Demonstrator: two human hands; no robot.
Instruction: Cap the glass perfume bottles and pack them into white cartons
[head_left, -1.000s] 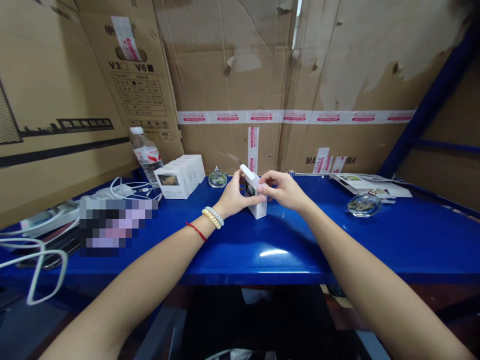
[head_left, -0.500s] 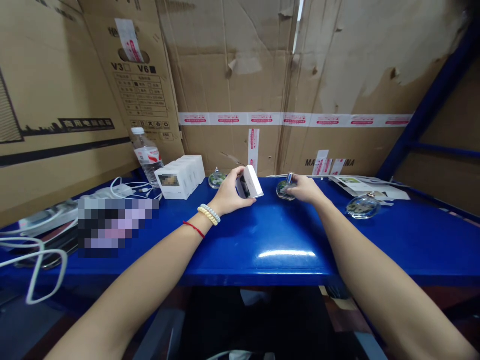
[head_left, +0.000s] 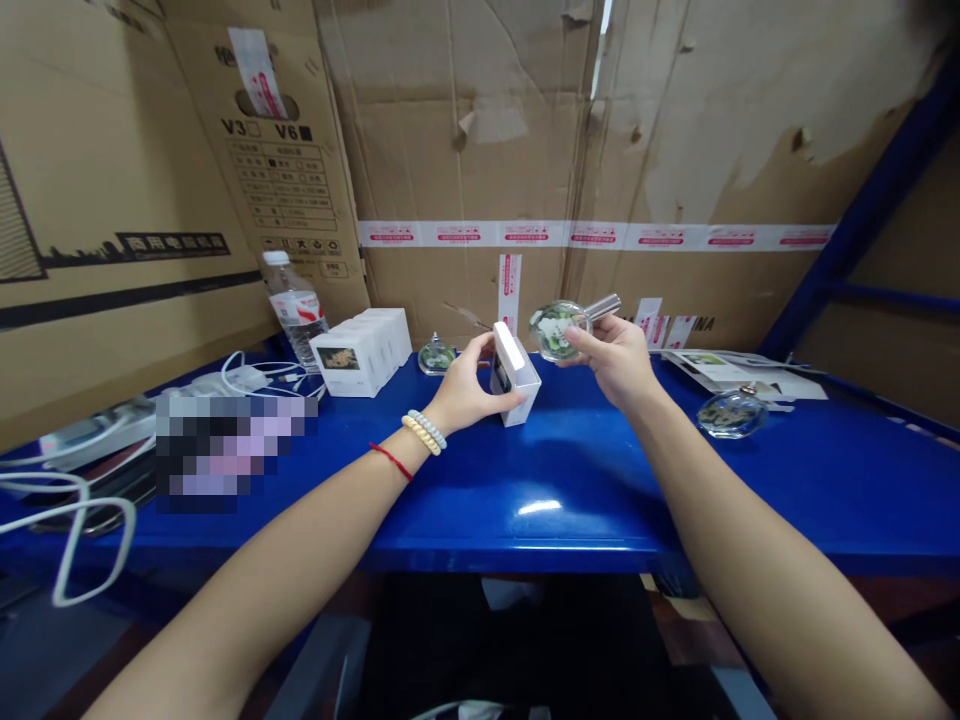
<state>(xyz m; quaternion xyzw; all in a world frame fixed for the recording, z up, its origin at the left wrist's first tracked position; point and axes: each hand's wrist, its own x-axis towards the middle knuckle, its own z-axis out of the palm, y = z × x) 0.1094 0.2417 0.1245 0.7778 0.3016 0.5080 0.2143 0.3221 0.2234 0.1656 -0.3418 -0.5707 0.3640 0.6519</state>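
Observation:
Fingers and thumb of my left hand (head_left: 474, 388) are closed around a small white box (head_left: 523, 390), which stands upright with its top flap raised. My right hand (head_left: 616, 362) grips a round glass perfume bottle (head_left: 555, 332) with a green and white floral pattern. That bottle is tilted above the table, its silvery cap (head_left: 604, 307) pointing up to the right, close to the box's right side. A second glass bottle (head_left: 436, 356) stands behind my left hand. Another, flatter-looking glass bottle (head_left: 731, 413) rests on the table to the right of my right forearm.
A row of white boxes (head_left: 352, 360) stands at the left, before a water bottle (head_left: 298, 312). White cables (head_left: 97, 500) and a pixelated patch cover the left end of the blue table (head_left: 480, 500). Printed card sheets (head_left: 780, 378) lie back right. Cardboard (head_left: 450, 180) walls the back.
My right hand has lifted the perfume bottle off the table and tilted it beside the box. My left hand has turned the white box upright and lowered it slightly.

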